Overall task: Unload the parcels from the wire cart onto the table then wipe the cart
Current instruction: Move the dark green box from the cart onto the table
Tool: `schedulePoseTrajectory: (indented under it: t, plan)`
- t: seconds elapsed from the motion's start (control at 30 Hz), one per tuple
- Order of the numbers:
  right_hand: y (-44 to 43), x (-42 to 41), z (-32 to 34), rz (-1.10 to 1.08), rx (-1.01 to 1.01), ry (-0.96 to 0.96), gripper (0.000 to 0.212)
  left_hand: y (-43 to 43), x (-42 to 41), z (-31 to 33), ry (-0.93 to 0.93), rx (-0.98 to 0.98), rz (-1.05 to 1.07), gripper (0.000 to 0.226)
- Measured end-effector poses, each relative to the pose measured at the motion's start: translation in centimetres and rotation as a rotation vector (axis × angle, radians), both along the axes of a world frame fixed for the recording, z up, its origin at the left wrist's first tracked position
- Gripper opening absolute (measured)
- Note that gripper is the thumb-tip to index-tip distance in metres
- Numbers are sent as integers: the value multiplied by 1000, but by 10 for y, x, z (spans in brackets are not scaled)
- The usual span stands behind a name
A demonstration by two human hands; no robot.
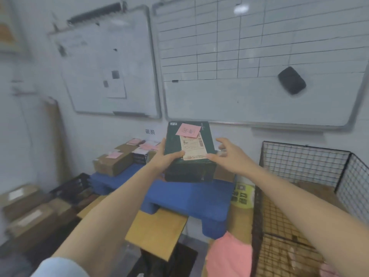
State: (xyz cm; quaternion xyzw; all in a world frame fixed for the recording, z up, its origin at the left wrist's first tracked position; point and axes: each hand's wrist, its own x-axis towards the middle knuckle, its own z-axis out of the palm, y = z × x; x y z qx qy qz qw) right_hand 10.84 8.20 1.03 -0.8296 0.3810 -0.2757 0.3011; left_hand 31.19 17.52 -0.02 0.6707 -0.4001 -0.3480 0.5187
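Observation:
A dark green parcel [187, 168] with a pink note and a white shipping label on its top stands on the blue platform [189, 196] over the table. My left hand [165, 158] grips its near left corner, thumb on top. Just off the box's right side hovers my right hand [227, 154], fingers spread and relaxed, holding nothing. The black wire cart [303, 162] stands at the right, with a brown cardboard floor and no parcel visible inside.
Brown parcels [113, 162] with pink notes lie at the platform's back left. More boxes [28, 212] are stacked low on the left. The yellow table top [157, 234] shows below the platform. A pink cloth [229, 254] lies by the cart's near corner. Whiteboards cover the wall.

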Motion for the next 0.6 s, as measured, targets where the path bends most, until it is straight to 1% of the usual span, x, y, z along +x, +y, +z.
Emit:
schedulePoseTrajectory:
  t: [0.1,0.2,0.33,0.4,0.47,0.53,0.6]
  plan:
    - [-2,30,-14,-7,17,13,64,-3,29,-19,-30,22,9,56]
    - [-17,58,-31,-8,16,26,53,-17,59,-35,-14,45,27,64]
    - [-46,99,-50,7,47,60,58,-41,96,-57,32,89,20,62]
    - [-61,118,-55,7,76,85,59,-54,115,-63,45,139,24,73]
    - [-76,134,-63,17,99,113,63,-68,132,-68,79,187,25,78]
    - [-90,150,-70,28,130,109,66,-78,147,-72,121,224,25,75]
    - [-100,164,-77,31,149,114,69,-85,160,-79,113,258,8,69]
